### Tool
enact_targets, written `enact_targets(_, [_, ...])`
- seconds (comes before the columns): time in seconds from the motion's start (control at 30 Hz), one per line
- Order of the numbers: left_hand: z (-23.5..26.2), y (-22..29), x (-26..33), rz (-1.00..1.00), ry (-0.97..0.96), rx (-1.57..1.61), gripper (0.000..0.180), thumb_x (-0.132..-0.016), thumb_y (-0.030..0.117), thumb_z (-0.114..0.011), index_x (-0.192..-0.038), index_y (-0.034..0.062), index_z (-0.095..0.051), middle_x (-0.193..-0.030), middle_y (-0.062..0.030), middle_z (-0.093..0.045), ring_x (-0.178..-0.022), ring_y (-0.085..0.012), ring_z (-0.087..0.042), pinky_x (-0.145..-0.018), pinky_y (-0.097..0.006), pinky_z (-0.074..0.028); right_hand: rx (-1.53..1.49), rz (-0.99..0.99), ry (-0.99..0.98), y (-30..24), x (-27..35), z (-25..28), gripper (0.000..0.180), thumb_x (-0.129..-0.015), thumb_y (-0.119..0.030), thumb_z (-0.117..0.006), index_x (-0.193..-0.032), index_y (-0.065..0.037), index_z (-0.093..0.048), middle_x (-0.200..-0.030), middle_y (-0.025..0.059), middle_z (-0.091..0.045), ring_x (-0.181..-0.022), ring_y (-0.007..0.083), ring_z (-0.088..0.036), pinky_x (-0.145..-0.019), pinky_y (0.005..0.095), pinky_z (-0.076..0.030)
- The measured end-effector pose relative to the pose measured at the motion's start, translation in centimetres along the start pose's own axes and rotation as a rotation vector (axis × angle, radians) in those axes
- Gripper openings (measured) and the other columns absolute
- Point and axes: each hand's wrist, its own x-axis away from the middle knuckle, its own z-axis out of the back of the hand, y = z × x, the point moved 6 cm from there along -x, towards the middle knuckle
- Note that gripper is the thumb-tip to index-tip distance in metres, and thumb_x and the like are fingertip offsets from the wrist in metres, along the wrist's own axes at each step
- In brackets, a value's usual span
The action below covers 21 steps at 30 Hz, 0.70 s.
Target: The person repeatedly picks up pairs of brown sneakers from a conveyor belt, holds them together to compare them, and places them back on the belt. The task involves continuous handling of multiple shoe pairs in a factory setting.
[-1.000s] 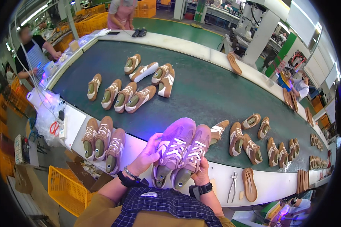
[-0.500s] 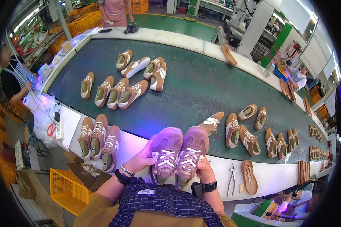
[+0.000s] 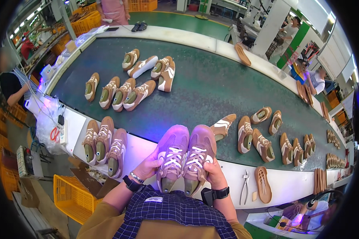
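Note:
Side by side in front of me I hold two brown sneakers with white laces, toes pointing away and green shoe lasts inside. My left hand [image 3: 146, 164] is closed around the outer side of the left sneaker [image 3: 174, 145], thumb near its laces. Around the outer side of the right sneaker [image 3: 203, 145] my right hand [image 3: 214, 172] is closed the same way. The sneakers touch or nearly touch along their inner sides. Three matching sneakers [image 3: 104, 139] stand on the white ledge to the left. Another sneaker [image 3: 224, 125] lies just beyond the held pair.
Several more sneakers [image 3: 125, 95] sit on the green conveyor belt [image 3: 195, 91], in groups left and right. On the ledge at my right lie pliers [image 3: 245, 187] and a tan sole [image 3: 262, 185]. A yellow crate [image 3: 73, 199] stands lower left. Co-workers are around the line.
Both held sneakers have tilted a little, so their toes sit higher and more of their toe tops shows. My hands keep their grip. The sneakers on the belt have hardly shifted.

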Motion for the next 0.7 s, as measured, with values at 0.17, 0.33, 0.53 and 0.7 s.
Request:
enact_targets(0.17, [0.0, -0.3, -0.1, -0.001, -0.006, 0.052, 0.082, -0.084, 0.021, -0.064, -0.145, 0.0071, -0.012, -0.138, -0.0123, -0.036, -0.127, -0.0227, -0.038, -0.107, -0.037, -0.031, -0.025, -0.016, 0.026, 0.0, 0.0, 0.1, 0.066, -0.077, -0.028, -0.07, -0.131, -0.003, -0.043, -0.12, 0.0078, -0.056, -0.108, 0.018, -0.055, -0.095, 0.0335, -0.043])
enact_targets(0.33, [0.2, -1.3, -0.8, 0.052, 0.019, 0.264, 0.067, -0.088, 0.023, -0.057, -0.14, 0.0006, -0.023, -0.134, -0.016, -0.042, -0.125, -0.0275, -0.042, -0.108, -0.04, -0.031, -0.191, -0.057, 0.122, 0.8, -0.5, 1.1, 0.058, -0.079, -0.028, -0.065, -0.126, 0.0, -0.045, -0.118, 0.0102, -0.056, -0.106, 0.0217, -0.056, -0.096, 0.0357, -0.043])
enact_targets(0.53, [0.2, 1.0, -2.7, -0.123, 0.085, 0.555, 0.055, -0.086, 0.018, -0.055, -0.133, -0.0028, -0.034, -0.128, -0.0177, -0.049, -0.121, -0.0302, -0.047, -0.106, -0.044, -0.033, -0.38, 0.146, 0.277, -1.9, -1.5, 2.0, 0.051, -0.08, -0.02, -0.06, -0.124, 0.0, -0.046, -0.119, 0.014, -0.056, -0.111, 0.0268, -0.054, -0.101, 0.0394, -0.039])
enact_targets(0.7, [1.3, 2.9, -2.7, -0.312, 0.226, 0.469, 0.052, -0.08, 0.01, -0.058, -0.129, 0.0, -0.041, -0.125, -0.0144, -0.053, -0.117, -0.0285, -0.05, -0.104, -0.045, -0.036, -0.496, 0.214, 0.404, -2.2, -1.0, 3.7, 0.045, -0.081, -0.011, -0.059, -0.124, -0.003, -0.048, -0.12, 0.0091, -0.056, -0.112, 0.023, -0.054, -0.1, 0.0387, -0.041])
